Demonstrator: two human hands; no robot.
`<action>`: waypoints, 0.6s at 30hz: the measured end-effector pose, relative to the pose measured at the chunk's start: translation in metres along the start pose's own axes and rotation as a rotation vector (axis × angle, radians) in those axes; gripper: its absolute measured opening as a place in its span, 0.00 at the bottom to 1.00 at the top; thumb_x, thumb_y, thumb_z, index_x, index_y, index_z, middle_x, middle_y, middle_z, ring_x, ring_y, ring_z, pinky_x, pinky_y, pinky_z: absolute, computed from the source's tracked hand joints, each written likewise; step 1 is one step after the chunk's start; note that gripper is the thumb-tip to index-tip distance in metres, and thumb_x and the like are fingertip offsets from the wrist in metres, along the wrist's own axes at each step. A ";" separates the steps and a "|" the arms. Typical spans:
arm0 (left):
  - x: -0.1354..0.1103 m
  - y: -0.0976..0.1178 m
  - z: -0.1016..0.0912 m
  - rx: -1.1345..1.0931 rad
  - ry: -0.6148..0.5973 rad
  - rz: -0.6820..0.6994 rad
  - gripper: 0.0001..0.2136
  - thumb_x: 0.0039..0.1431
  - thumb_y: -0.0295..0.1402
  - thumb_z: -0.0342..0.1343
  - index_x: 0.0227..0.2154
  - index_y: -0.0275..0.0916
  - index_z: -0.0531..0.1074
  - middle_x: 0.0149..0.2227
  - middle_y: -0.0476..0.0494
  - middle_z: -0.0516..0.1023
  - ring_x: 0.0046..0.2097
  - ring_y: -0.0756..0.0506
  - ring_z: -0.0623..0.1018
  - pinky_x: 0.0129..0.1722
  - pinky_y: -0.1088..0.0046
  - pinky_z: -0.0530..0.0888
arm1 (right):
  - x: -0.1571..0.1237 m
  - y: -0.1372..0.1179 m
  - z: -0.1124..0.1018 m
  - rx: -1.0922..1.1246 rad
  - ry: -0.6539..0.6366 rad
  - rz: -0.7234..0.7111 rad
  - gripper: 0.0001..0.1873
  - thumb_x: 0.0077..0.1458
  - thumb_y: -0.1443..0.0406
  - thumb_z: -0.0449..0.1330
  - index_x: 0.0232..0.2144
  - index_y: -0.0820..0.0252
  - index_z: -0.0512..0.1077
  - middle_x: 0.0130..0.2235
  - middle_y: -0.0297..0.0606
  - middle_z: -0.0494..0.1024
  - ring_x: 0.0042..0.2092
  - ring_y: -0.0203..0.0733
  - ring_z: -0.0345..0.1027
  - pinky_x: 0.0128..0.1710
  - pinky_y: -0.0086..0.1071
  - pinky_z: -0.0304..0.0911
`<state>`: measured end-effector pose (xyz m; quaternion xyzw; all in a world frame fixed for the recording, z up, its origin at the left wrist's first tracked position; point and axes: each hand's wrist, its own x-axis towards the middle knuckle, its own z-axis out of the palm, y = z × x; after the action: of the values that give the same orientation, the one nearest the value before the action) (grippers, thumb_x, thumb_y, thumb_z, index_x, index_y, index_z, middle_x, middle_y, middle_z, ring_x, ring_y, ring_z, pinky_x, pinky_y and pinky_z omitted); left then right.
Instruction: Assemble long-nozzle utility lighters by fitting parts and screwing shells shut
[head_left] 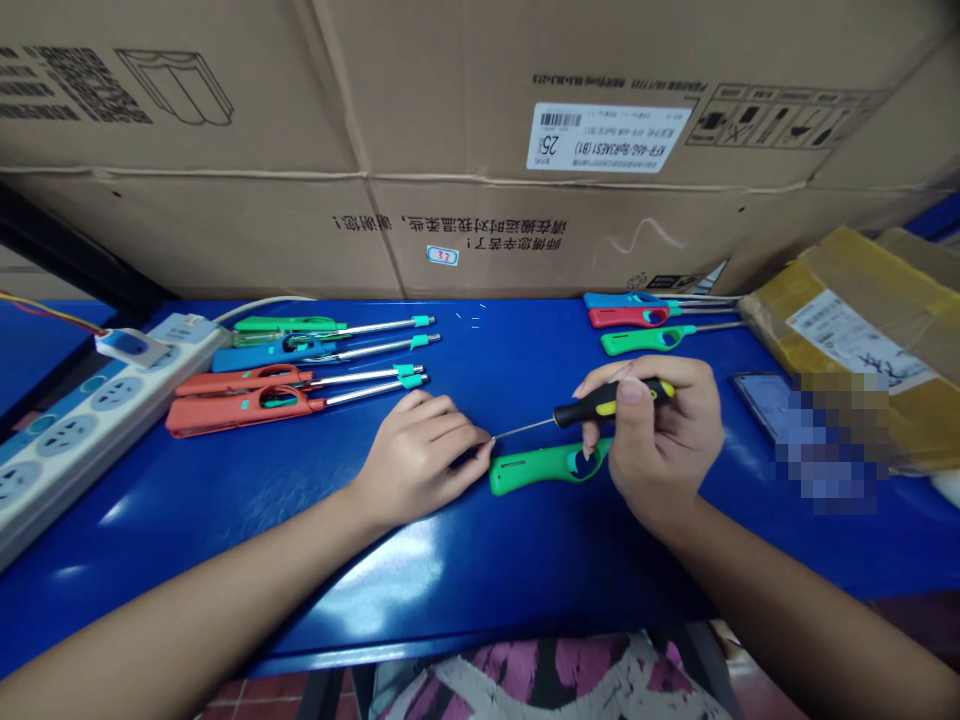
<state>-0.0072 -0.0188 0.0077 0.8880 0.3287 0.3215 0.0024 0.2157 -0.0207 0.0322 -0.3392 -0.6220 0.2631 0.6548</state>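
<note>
My right hand [667, 440] is closed around the black and yellow handle of a screwdriver [592, 405], its thin shaft pointing left. The tip meets the pinched thumb and forefinger of my left hand [427, 450]; anything tiny between those fingers is hidden. Just below the shaft, a green lighter body [536, 468] with a trigger opening lies flat on the blue table [450, 580]. Its right end is covered by my right hand, and a fingertip of that hand is by the opening. No metal tube shows on this lighter.
On the left lie several long-necked lighters, including an orange one [232, 412] and a blue one [262, 355], beside a white power strip [97, 410]. A red lighter [626, 317] is among others at the back right, near a phone [757, 395] and a taped parcel [840, 290]. A large carton [450, 130] stands behind.
</note>
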 end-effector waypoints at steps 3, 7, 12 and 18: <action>0.000 -0.001 0.001 -0.030 0.006 -0.031 0.05 0.63 0.29 0.59 0.31 0.38 0.76 0.29 0.48 0.82 0.31 0.48 0.75 0.34 0.66 0.62 | 0.000 0.001 0.000 0.049 -0.034 0.031 0.02 0.68 0.65 0.54 0.41 0.54 0.67 0.35 0.32 0.77 0.20 0.29 0.67 0.16 0.25 0.65; -0.001 -0.002 0.003 -0.075 0.016 -0.063 0.04 0.62 0.28 0.61 0.30 0.38 0.76 0.30 0.49 0.82 0.31 0.47 0.75 0.34 0.66 0.63 | -0.001 0.002 -0.003 0.168 -0.118 0.125 0.07 0.67 0.65 0.55 0.47 0.54 0.67 0.39 0.36 0.77 0.23 0.33 0.70 0.16 0.28 0.68; -0.003 -0.005 0.005 -0.143 0.027 -0.103 0.02 0.62 0.28 0.61 0.33 0.39 0.77 0.33 0.49 0.84 0.32 0.47 0.77 0.35 0.66 0.65 | 0.000 -0.003 -0.005 0.116 -0.141 0.138 0.13 0.66 0.65 0.57 0.52 0.53 0.67 0.42 0.38 0.79 0.25 0.33 0.71 0.18 0.29 0.71; -0.004 -0.006 0.006 -0.178 0.015 -0.127 0.01 0.62 0.29 0.61 0.35 0.39 0.78 0.34 0.49 0.84 0.34 0.47 0.78 0.36 0.67 0.65 | 0.001 -0.005 -0.002 0.111 -0.109 0.167 0.15 0.65 0.65 0.59 0.53 0.54 0.66 0.39 0.36 0.79 0.23 0.31 0.70 0.19 0.25 0.71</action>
<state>-0.0094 -0.0147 -0.0007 0.8592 0.3544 0.3554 0.0991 0.2177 -0.0230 0.0367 -0.3381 -0.6108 0.3688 0.6136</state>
